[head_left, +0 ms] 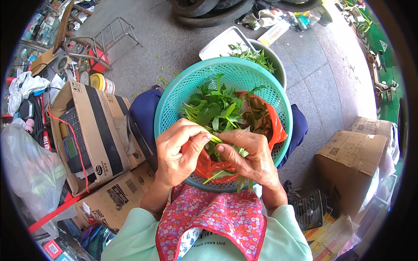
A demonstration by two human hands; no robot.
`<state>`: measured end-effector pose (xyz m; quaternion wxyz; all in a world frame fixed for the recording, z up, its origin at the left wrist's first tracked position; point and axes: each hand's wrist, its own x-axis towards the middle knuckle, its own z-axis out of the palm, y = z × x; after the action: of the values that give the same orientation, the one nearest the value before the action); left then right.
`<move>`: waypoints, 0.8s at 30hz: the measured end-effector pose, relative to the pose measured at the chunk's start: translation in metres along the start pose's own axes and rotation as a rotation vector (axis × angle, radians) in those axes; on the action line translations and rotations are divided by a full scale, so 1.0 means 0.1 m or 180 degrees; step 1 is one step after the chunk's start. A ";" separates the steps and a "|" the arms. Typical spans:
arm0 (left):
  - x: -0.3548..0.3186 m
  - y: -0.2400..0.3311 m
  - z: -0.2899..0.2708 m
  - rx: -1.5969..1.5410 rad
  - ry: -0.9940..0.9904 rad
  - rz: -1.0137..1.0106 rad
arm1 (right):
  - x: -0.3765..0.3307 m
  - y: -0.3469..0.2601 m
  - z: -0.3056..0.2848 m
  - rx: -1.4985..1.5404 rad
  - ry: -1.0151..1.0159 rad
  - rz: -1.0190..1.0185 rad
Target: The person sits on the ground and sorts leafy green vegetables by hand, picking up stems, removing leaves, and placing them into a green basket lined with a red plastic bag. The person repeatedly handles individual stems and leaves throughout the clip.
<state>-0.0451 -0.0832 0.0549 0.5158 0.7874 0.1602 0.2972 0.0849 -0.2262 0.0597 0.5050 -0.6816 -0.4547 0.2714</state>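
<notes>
My left hand (180, 150) and my right hand (249, 155) meet over a green plastic colander (170, 96) on my lap. Between their fingertips both pinch thin green stems (215, 138) of a leafy vegetable. Loose leafy greens (211, 106) fill the middle of the colander, just beyond my hands. A red plastic bag (274, 124) lies inside it on the right, holding darker leaves (257, 115). Part of the bag also shows below my hands, with a stem lying across it.
Behind the colander, a metal basin (278, 71) holds more greens, beside a white tray (224, 41). Cardboard boxes stand left (98, 130) and right (355, 152). Tyres (213, 13) lie at the far side. A metal rack (117, 37) is on the floor at far left.
</notes>
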 end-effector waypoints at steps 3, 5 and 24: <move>0.00 -0.01 0.06 0.0478 -0.0020 0.0349 | 0.05 0.10 -0.03 -0.0601 0.0318 -0.0679; 0.00 -0.02 0.11 0.0656 -0.0064 0.0587 | 0.05 0.05 -0.01 -0.0680 0.0199 -0.0570; 0.07 -0.07 0.15 -0.0273 -0.0173 -0.0572 | 0.15 0.10 0.20 -0.0574 0.0850 -0.0677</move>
<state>-0.0301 -0.0870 0.0461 0.5778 0.7548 0.2033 0.2348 0.0788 -0.2045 0.0446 0.5236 -0.7021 -0.4755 0.0818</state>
